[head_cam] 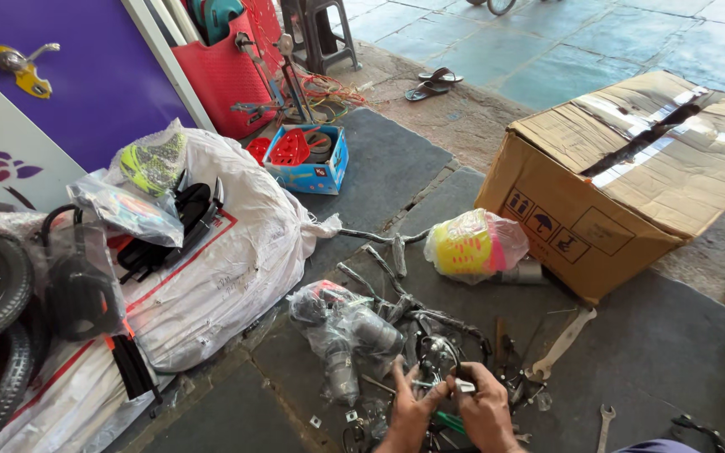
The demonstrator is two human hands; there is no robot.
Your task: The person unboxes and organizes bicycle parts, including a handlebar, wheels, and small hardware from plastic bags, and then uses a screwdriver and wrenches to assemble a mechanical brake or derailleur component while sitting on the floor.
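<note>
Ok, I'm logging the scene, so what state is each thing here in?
Large brown cardboard box: taped shut, on the floor.
Small blue cardboard box: open, red parts inside.
White woven sack: lying on its side, tied at the neck.
Clear plastic bag of grey metal parts: crumpled, on the floor.
Flat silver spanner: lying loose.
Left hand and right hand: together on a small metal assembly.

Left hand (pixel 410 408) and right hand (pixel 487 404) low in view, close together, fingers curled, pinching.
</note>
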